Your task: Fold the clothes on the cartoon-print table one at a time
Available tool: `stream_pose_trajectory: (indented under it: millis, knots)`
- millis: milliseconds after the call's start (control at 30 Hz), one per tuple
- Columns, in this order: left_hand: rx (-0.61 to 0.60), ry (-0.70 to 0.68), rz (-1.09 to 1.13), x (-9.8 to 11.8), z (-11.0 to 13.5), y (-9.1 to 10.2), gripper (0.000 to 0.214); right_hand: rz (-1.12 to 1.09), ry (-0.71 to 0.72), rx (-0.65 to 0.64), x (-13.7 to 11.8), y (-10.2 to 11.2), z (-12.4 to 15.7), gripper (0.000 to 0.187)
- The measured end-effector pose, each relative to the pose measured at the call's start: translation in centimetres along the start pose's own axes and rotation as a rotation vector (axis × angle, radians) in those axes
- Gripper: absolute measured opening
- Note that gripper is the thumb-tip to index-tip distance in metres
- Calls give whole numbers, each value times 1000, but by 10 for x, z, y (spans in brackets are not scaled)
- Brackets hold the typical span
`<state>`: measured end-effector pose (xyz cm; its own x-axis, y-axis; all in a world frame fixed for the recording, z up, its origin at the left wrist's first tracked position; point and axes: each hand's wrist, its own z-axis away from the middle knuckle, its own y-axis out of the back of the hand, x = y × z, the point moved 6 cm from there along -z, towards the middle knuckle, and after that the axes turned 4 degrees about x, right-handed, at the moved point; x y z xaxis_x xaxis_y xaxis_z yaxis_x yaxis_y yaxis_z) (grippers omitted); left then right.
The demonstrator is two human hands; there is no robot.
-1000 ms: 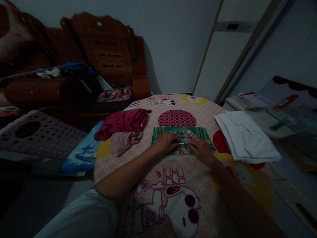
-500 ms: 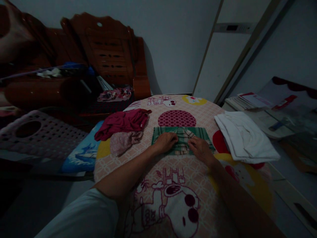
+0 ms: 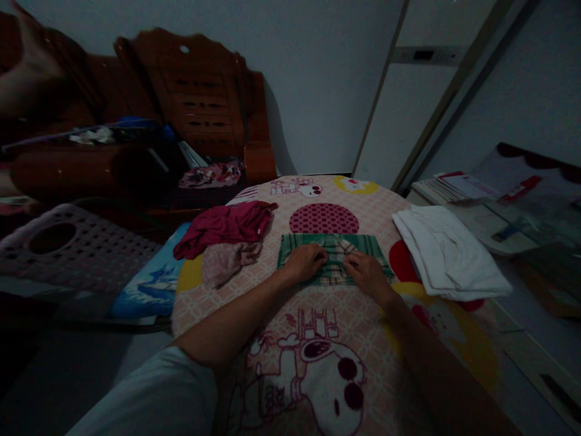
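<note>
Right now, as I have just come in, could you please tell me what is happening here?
A person has both hands on a green plaid cloth, which lies as a low rectangle on the patterned table cover. The left hand and right hand are apart, fingers bent; their exact grip is too dark to tell. To the left lies a dark red garment with a pinkish cloth; to the right, a folded white cloth.

I see through one camera worn on the person's head, over the near side of the round tabletop, facing forward and down. The green plaid cloth lies near mid-frame, at middle range. Beyond the tabletop's far edge my view reaches the wall; past its left edge, a wooden seat.
</note>
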<state>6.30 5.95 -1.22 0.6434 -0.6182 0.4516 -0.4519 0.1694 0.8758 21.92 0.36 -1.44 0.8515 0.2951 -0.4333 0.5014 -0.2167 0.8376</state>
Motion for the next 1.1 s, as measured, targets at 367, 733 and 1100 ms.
stream_pose_trajectory:
  millis: [367,733,1100]
  knots:
    - [4,2,-27,1,-1,-1,22,-1,10,22,0,0,0,23]
    - [-4,-7,-15,0,-1,-1,25,-30,-5,28,2,0,-1,22]
    - [-18,-14,1,0,-2,2,29,-42,-17,24,5,-1,-1,16]
